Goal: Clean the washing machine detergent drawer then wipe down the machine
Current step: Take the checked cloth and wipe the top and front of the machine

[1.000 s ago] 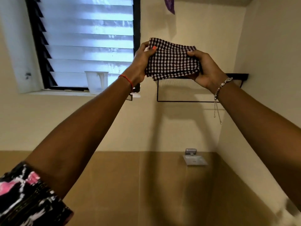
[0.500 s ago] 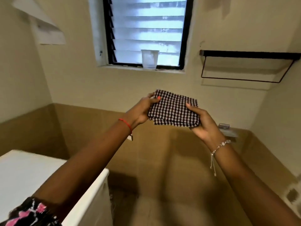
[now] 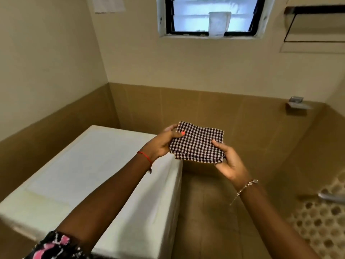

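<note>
Folded checked cloth (image 3: 197,143) held in both hands, centre of frame, above the right edge of the washing machine (image 3: 97,171).

Versus 0.5 s ago: view tipped down; cloth sits lower in frame, machine top now largely exposed, window (image 3: 211,15) cut off at the upper edge. Left hand (image 3: 164,143) and right hand (image 3: 229,163) each pinch a side, fingers closed on the cloth. Drawer not visible; machine front out of frame. Cloth's long axis runs left-right, roughly flat, slightly tilted.

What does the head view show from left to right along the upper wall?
Paper sheet → window with a white cup on its sill → black wall rack.
</note>
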Demonstrator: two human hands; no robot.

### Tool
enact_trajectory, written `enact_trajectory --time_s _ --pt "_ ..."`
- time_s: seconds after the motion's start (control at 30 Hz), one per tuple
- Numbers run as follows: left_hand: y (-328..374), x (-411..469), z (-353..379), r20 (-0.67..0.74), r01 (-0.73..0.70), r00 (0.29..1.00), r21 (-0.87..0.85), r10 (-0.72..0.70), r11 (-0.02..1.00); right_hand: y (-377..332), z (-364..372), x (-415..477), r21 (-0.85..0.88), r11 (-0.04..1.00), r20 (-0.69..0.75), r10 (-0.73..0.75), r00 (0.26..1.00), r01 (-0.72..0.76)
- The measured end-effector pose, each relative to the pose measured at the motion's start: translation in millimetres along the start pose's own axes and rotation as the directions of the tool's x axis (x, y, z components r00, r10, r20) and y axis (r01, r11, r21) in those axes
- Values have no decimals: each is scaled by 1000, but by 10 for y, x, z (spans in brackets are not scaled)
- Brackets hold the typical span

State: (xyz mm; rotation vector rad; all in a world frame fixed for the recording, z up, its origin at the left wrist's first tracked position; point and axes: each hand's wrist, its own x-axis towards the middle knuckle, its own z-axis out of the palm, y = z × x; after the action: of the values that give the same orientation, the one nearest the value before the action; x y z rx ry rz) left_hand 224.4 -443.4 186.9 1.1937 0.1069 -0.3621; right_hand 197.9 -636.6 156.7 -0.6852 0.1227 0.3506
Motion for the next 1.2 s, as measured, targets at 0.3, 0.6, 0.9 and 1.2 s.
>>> enact_trajectory --time_s 0.3,0.6,0.9,1.2 --pt "-620 -1179 -886 -2 185 983 40 -185 982 1385 231 -943 49 997 -139 70 988 -64" --pt "-1065 -2121 -1356 10 227 974 -6 -227 974 2245 422 -1770 8 992 -182 127 975 -127" --pt "-1361 -3174 -1823 -31 268 963 -5 -268 963 3167 622 -2517 12 993 -168 116 979 -116" --pt "-1215 -3648 -2454 -57 255 965 -39 -257 966 3698 1165 -2657 61 983 -131 180 975 -173"
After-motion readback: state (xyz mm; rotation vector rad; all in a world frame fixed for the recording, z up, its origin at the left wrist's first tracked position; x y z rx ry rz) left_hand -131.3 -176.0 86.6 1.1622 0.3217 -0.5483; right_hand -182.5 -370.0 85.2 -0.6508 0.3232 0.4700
